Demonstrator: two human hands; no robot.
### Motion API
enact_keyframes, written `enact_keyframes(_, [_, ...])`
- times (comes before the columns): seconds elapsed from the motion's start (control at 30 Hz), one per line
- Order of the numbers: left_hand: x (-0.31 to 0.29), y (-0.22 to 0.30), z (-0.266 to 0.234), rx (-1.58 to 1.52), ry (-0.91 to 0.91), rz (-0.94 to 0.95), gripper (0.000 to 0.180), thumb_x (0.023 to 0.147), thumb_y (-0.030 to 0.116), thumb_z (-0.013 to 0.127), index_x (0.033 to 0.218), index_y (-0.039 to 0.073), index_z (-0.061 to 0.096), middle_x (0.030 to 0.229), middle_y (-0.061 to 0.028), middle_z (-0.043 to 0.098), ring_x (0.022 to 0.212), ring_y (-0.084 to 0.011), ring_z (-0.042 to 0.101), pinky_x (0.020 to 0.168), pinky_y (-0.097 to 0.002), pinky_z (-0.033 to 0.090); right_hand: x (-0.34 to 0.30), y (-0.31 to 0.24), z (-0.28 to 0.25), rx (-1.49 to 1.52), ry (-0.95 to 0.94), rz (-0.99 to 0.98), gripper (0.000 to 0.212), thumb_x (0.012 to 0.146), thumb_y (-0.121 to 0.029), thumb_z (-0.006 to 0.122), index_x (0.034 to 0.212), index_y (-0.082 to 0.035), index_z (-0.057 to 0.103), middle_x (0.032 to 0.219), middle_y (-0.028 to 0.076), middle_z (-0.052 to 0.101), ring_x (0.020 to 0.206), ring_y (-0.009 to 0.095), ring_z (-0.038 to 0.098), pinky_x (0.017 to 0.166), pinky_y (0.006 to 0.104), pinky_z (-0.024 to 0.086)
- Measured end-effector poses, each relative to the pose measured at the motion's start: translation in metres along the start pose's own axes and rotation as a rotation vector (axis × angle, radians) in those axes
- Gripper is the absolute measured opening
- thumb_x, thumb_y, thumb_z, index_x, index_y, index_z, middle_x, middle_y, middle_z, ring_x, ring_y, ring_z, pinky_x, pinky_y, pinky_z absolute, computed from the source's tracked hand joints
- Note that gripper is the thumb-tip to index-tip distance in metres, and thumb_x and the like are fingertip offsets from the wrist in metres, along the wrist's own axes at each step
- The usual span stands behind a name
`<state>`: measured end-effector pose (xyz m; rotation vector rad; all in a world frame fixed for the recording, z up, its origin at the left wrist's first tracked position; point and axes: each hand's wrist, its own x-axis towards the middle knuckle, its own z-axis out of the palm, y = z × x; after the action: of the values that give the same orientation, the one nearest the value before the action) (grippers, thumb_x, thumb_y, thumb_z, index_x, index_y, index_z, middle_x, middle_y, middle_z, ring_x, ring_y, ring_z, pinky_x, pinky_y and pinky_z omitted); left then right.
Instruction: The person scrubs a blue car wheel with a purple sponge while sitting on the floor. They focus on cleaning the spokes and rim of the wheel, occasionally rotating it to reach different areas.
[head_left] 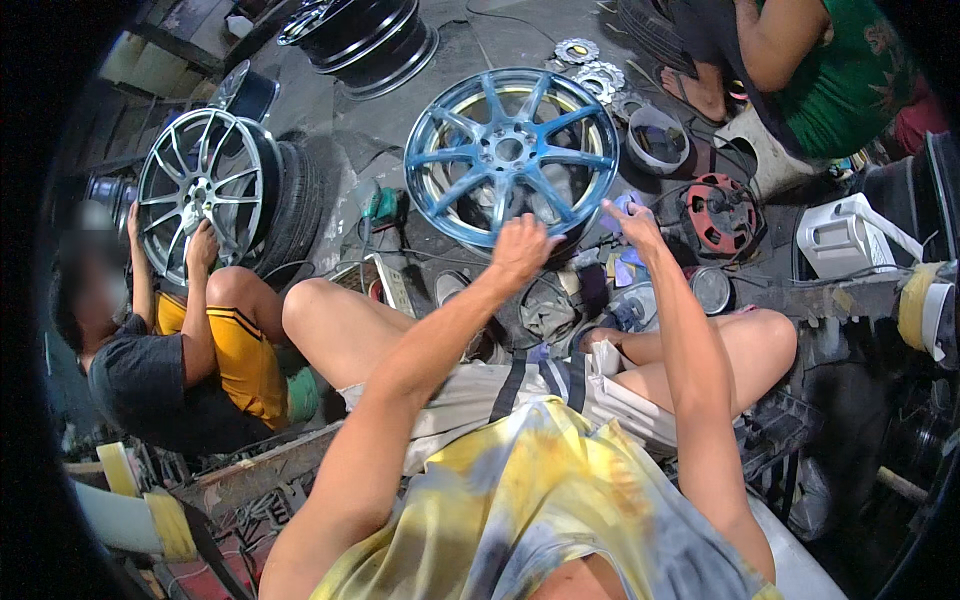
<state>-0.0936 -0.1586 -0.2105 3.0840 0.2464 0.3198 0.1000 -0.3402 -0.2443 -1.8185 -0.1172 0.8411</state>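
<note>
In front of me a blue, partly worn multi-spoke wheel rim (510,150) lies tilted, its face up. My left hand (525,247) is closed over the rim's near edge. My right hand (637,222) is just off the rim's right side, pinching a small lavender sheet (613,218), possibly sandpaper; the fingers partly hide it. More purple-blue pieces (630,266) lie on the floor below that hand.
At left, a person (150,360) wipes a silver wheel (200,195). Another person in green (840,90) sits at upper right. Around my rim are a grey bucket (657,140), a red reel (722,213), a green power tool (380,207), a white container (848,238) and cables.
</note>
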Motion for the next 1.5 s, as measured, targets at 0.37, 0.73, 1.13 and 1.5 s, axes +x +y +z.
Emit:
enact_keyframes(0.37, [0.06,0.003,-0.031,-0.661,-0.274,-0.219,0.044,0.093,0.041,0.068,0.093,-0.002,0.076,0.087,-0.0291,0.071,0.077,-0.0473,0.068,0.077,-0.0481,0.056,-0.017,-0.046,-0.037,0.567,-0.211,-0.108,0.026,0.097,-0.024,0.072,0.117,-0.009,0.066,0.101,0.0,0.067,0.085,0.012,0.058,0.074,0.0305,0.049])
enact_keyframes(0.73, [0.086,-0.056,-0.092,-1.433,-0.524,-0.354,0.033,0.091,0.032,0.08,0.106,0.002,0.076,0.084,-0.0027,0.073,0.073,-0.0097,0.068,0.065,-0.0241,0.055,-0.053,-0.101,0.03,0.139,-0.446,-0.295,0.038,0.092,-0.022,0.078,0.123,-0.003,0.068,0.104,0.002,0.073,0.09,0.008,0.063,0.08,0.0254,0.049])
enact_keyframes(1.13, [0.074,-0.202,-0.087,-0.488,-0.342,-0.287,0.048,0.094,0.044,0.07,0.116,0.001,0.074,0.102,-0.021,0.075,0.09,-0.033,0.074,0.083,-0.0427,0.058,-0.069,-0.063,0.14,-0.383,-0.142,-0.601,0.04,0.098,-0.038,0.066,0.105,0.001,0.061,0.092,0.024,0.07,0.083,0.044,0.067,0.075,0.0512,0.051])
enact_keyframes(1.5, [0.026,-0.188,-0.033,-0.107,-0.146,-0.395,0.041,0.092,0.04,0.07,0.092,-0.001,0.073,0.098,-0.0227,0.072,0.093,-0.0414,0.071,0.083,-0.0507,0.056,-0.079,-0.049,0.193,-0.501,0.465,-0.834,0.02,0.099,-0.027,0.064,0.111,-0.011,0.064,0.101,0.015,0.062,0.08,0.04,0.066,0.066,0.0496,0.053])
